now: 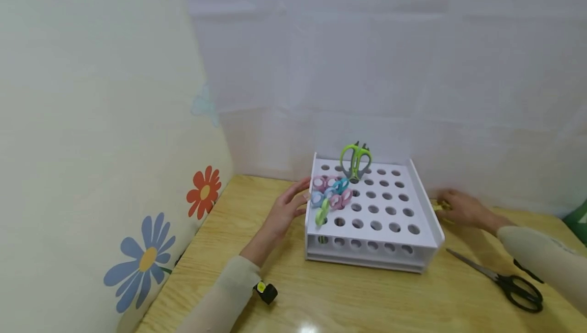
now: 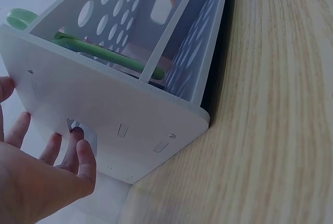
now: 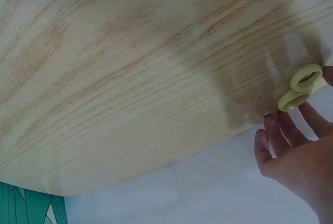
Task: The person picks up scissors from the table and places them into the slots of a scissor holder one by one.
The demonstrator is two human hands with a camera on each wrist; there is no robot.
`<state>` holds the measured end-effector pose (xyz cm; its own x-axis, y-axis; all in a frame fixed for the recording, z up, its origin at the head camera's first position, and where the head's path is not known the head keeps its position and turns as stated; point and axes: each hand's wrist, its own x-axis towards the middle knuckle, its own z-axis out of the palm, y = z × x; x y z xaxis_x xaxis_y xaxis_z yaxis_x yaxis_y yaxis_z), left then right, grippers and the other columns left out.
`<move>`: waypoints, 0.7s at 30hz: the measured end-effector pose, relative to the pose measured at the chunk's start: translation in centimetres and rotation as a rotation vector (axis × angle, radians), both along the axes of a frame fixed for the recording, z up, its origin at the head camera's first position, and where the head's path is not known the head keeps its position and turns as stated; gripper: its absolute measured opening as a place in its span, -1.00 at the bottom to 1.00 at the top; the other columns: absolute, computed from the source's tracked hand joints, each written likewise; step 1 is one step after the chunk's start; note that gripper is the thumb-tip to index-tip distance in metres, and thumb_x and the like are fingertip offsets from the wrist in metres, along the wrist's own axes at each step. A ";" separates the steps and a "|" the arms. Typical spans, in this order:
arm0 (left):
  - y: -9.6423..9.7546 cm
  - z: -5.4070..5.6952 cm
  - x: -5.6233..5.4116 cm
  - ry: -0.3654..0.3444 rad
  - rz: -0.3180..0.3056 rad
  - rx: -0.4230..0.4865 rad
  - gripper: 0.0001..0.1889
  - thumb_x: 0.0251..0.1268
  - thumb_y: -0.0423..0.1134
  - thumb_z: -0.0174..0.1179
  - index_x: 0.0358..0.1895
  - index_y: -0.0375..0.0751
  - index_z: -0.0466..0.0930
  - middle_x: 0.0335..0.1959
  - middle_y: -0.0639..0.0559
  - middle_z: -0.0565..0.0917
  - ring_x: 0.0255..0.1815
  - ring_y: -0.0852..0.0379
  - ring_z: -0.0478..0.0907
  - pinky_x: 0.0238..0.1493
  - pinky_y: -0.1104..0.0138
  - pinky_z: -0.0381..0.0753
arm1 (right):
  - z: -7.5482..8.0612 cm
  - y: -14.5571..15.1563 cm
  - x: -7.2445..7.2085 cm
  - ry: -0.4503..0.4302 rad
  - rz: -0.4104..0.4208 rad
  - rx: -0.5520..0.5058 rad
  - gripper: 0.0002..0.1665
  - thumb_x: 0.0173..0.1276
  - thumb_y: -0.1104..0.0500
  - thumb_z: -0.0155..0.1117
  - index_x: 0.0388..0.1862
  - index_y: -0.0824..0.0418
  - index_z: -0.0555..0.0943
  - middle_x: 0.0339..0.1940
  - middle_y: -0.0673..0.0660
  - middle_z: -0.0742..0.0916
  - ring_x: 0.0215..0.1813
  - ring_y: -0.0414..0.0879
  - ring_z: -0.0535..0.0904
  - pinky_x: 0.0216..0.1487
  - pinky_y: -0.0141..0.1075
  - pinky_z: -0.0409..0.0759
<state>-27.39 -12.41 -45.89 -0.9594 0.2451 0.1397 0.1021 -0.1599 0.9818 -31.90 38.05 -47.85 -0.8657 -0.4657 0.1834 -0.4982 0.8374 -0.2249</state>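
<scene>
A white two-tier rack [image 1: 390, 236] with round holes stands on the table. My left hand [image 1: 285, 208] is at its left side wall, a fingertip reaching into the cutout there in the left wrist view [image 2: 47, 177]. Beyond the right wall, my right hand [image 1: 463, 210] pinches yellow-handled scissors [image 3: 299, 91] between thumb and finger near the table's back edge; their blades are hidden. Green-and-grey scissors [image 1: 355, 162] stand upright in a back hole. Small pink, blue and teal handles cluster at the rack's left, with light-green scissors [image 1: 322, 214] at the front left.
Black-handled scissors [image 1: 504, 279] lie on the wooden table [image 1: 348, 297] right of the rack, blades pointing toward it. A pale sheet [image 1: 367, 58] hangs behind the table. The left wall [image 1: 91, 93] has flower decals.
</scene>
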 end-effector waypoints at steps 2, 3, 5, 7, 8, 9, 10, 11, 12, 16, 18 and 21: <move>0.0 0.0 0.0 0.001 0.003 0.002 -0.52 0.55 -0.14 0.16 0.47 0.06 0.44 0.40 0.03 0.46 0.29 -0.05 0.49 0.22 -0.01 0.51 | 0.0 0.1 0.0 -0.029 -0.025 0.016 -0.54 0.26 0.02 0.50 -0.12 0.36 0.62 -0.16 0.30 0.65 -0.17 0.17 0.60 -0.21 0.08 0.60; 0.0 0.0 0.0 -0.003 0.006 -0.001 -0.52 0.54 -0.12 0.17 0.46 0.08 0.46 0.39 0.05 0.47 0.29 -0.04 0.49 0.22 -0.01 0.51 | 0.0 0.2 0.0 -0.039 -0.034 0.025 -0.52 0.26 -0.01 0.50 -0.11 0.36 0.61 -0.15 0.30 0.65 -0.16 0.17 0.60 -0.20 0.09 0.60; 0.0 0.1 0.0 -0.001 0.006 -0.005 -0.51 0.53 -0.12 0.18 0.47 0.07 0.45 0.40 0.04 0.47 0.28 -0.05 0.49 0.22 -0.02 0.51 | 0.1 0.3 0.0 -0.062 -0.044 0.032 -0.50 0.25 -0.01 0.52 -0.10 0.37 0.61 -0.13 0.32 0.65 -0.15 0.19 0.60 -0.18 0.10 0.60; 0.0 0.1 0.1 0.001 0.007 -0.008 -0.50 0.53 -0.11 0.18 0.48 0.05 0.44 0.41 0.03 0.46 0.28 -0.07 0.49 0.22 -0.03 0.50 | 0.3 0.3 0.1 -0.082 -0.052 0.032 -0.48 0.21 0.00 0.54 -0.10 0.38 0.61 -0.13 0.34 0.65 -0.13 0.23 0.60 -0.17 0.12 0.60; 0.0 0.2 0.1 0.002 0.006 -0.008 -0.49 0.53 -0.11 0.18 0.48 0.04 0.43 0.41 0.02 0.46 0.28 -0.07 0.48 0.22 -0.03 0.50 | 0.4 0.3 0.2 -0.093 -0.059 0.033 -0.47 0.18 0.01 0.55 -0.10 0.39 0.61 -0.13 0.35 0.65 -0.13 0.25 0.60 -0.16 0.14 0.60; 0.0 0.2 0.1 0.001 0.006 -0.007 -0.49 0.53 -0.11 0.18 0.48 0.04 0.43 0.41 0.02 0.46 0.29 -0.08 0.48 0.23 -0.04 0.49 | 0.6 0.3 0.3 -0.103 -0.059 0.032 -0.46 0.16 0.03 0.56 -0.11 0.41 0.61 -0.14 0.38 0.64 -0.13 0.28 0.60 -0.16 0.16 0.60; 0.0 0.3 0.1 0.002 0.007 -0.005 -0.50 0.54 -0.13 0.18 0.48 0.04 0.43 0.41 0.02 0.45 0.29 -0.09 0.48 0.23 -0.05 0.48 | 0.8 0.3 0.4 -0.118 -0.065 0.032 -0.46 0.15 0.04 0.56 -0.11 0.43 0.61 -0.14 0.40 0.64 -0.13 0.30 0.60 -0.16 0.18 0.59; 0.0 0.3 0.1 -0.001 0.008 -0.004 -0.51 0.54 -0.13 0.17 0.48 0.06 0.44 0.41 0.03 0.46 0.29 -0.08 0.47 0.24 -0.06 0.48 | 0.9 0.3 0.5 -0.129 -0.073 0.035 -0.45 0.14 0.05 0.56 -0.11 0.45 0.61 -0.14 0.41 0.64 -0.13 0.32 0.59 -0.15 0.19 0.59; 0.0 0.3 0.1 -0.004 0.008 -0.001 -0.52 0.55 -0.14 0.17 0.47 0.06 0.45 0.41 0.04 0.46 0.29 -0.09 0.47 0.24 -0.07 0.47 | 1.1 0.3 0.6 -0.139 -0.083 0.040 -0.44 0.13 0.04 0.56 -0.11 0.46 0.61 -0.15 0.42 0.64 -0.13 0.32 0.60 -0.15 0.20 0.59; 0.0 0.4 0.1 -0.003 0.008 0.003 -0.52 0.56 -0.15 0.15 0.48 0.05 0.44 0.41 0.02 0.46 0.29 -0.11 0.47 0.26 -0.10 0.43 | 1.4 0.2 0.7 -0.171 -0.094 0.034 -0.49 0.13 0.05 0.55 -0.17 0.45 0.62 -0.23 0.33 0.65 -0.21 0.22 0.60 -0.21 0.12 0.61; 0.0 0.4 0.1 -0.007 0.010 -0.001 -0.50 0.55 -0.12 0.17 0.48 0.03 0.43 0.41 0.01 0.46 0.29 -0.12 0.47 0.26 -0.11 0.43 | 1.4 0.2 0.7 -0.194 -0.084 -0.002 -0.56 0.14 0.08 0.54 -0.25 0.42 0.62 -0.34 0.22 0.65 -0.31 0.10 0.57 -0.30 0.01 0.60; 0.0 0.3 0.1 -0.017 0.011 -0.008 -0.48 0.53 -0.09 0.19 0.49 0.03 0.42 0.41 0.02 0.46 0.28 -0.13 0.48 0.26 -0.10 0.44 | 1.1 0.3 0.6 -0.246 -0.083 -0.071 -0.67 0.14 0.14 0.53 -0.37 0.33 0.58 -0.48 0.07 0.58 -0.44 -0.05 0.47 -0.43 -0.15 0.50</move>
